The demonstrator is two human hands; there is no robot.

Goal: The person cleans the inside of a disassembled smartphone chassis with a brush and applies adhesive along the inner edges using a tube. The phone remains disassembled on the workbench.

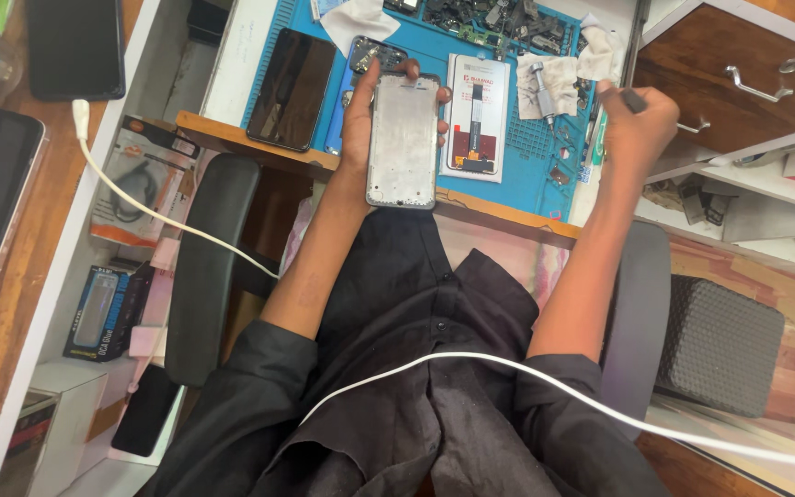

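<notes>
My left hand (361, 120) holds a phone frame (404, 140), a pale grey slab with its inner side up, and my fingers (442, 92) wrap round its far edge while my thumb presses the near side, so the grip is closed on it. The frame hangs over the near edge of the table (223, 133), above my lap, and its long axis runs away from me, nearly straight up the view, with the top end pointing toward the blue work mat (526, 175) and the bottom end toward my black shirt (416, 368). My right hand (637, 124) is off to the right, well apart from the frame, fingers curled shut around a slim dark tool (632, 99) whose tip I cannot make out. On the mat, just left of the frame, lies a dark phone screen (292, 89), its long axis also running away from me; just right lies a boxed display part (476, 115), white with a red band. Crumpled white cloths (554, 83) sit near a small screwdriver (542, 92). A white cable (545, 382) crosses my lap.
</notes>
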